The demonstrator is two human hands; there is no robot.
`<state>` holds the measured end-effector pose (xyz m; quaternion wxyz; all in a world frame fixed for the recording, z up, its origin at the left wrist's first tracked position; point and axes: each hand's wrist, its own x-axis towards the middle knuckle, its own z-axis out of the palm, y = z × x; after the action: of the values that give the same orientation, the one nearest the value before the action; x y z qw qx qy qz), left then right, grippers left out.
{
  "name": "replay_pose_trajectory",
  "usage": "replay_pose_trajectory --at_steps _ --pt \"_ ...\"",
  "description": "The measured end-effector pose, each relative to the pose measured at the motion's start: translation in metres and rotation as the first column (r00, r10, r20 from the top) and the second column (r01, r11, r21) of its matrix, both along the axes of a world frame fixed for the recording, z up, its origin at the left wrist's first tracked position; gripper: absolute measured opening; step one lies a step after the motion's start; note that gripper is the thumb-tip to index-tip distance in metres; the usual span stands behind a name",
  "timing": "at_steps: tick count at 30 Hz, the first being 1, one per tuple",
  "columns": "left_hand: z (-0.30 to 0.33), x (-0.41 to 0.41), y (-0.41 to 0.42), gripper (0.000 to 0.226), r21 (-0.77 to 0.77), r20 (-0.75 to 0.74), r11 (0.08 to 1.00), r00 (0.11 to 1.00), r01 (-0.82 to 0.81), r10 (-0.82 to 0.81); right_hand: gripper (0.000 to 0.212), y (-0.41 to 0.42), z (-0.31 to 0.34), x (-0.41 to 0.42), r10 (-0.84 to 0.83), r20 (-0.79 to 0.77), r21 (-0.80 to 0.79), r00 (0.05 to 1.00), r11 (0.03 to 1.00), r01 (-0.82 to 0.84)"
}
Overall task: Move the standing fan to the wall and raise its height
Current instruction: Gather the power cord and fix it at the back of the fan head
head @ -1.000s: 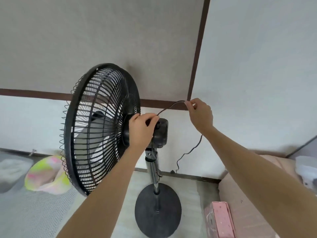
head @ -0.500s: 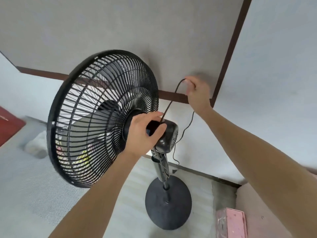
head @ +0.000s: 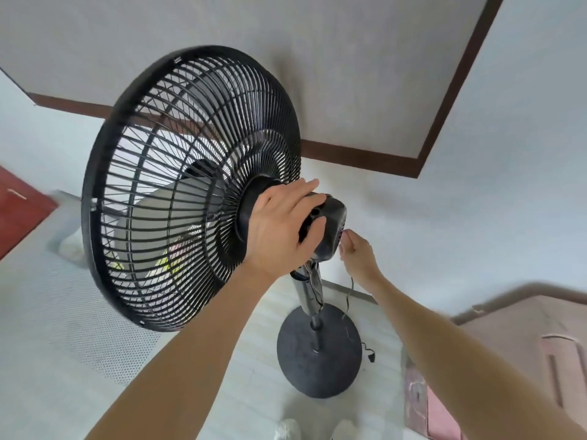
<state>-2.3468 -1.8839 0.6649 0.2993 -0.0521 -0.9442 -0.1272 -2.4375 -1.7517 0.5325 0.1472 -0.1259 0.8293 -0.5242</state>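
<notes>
Black wire guard of the standing fan [head: 190,188] fills 9 o'clock, close by the wall. Left hand [head: 282,227] clasps the motor housing; at 3 o'clock, right hand [head: 357,255] pinches the cord [head: 351,290]. Raising the pole [head: 309,293] likely comes next, needing its collar loosened.

The fan [head: 190,185] is black, with a big round wire cage and pale blades inside. The cage leans back and faces up and to the left. Behind the cage is a dark motor box [head: 330,223]. Under the box a thin pole [head: 309,296] goes down to a flat round base [head: 319,350] on the floor. A thin black cord [head: 349,295] hangs beside the pole, and its plug lies just right of the base.
</notes>
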Motion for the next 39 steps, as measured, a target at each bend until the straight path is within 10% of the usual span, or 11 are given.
replay_pose_trajectory --at_steps 7,16,23,27,39 --pt "0.001 0.002 -0.007 0.027 0.066 -0.08 0.998 0.997 -0.013 0.019 0.033 0.029 -0.033 0.039 0.023 0.107 0.036 0.994 0.999 -0.027" --pt "0.0 0.003 -0.011 0.028 0.091 -0.082 0.995 0.996 -0.033 0.041 0.039 0.056 -0.04 0.066 -0.335 0.124 0.291 0.934 0.912 0.289" --pt "0.008 0.001 0.001 0.029 0.101 0.004 0.995 1.0 -0.003 0.003 0.036 0.02 0.008 0.083 0.147 0.045 0.406 0.988 0.901 -0.152" --pt "0.012 -0.001 0.009 0.027 0.103 0.038 0.995 0.999 -0.007 0.003 0.034 0.046 0.031 0.097 0.349 0.061 0.605 0.935 0.732 -0.313" --pt "0.017 0.001 0.009 0.046 0.045 0.291 0.997 0.954 0.066 -0.077 0.027 0.044 0.157 0.095 0.537 -0.014 0.609 0.843 0.673 -0.419"
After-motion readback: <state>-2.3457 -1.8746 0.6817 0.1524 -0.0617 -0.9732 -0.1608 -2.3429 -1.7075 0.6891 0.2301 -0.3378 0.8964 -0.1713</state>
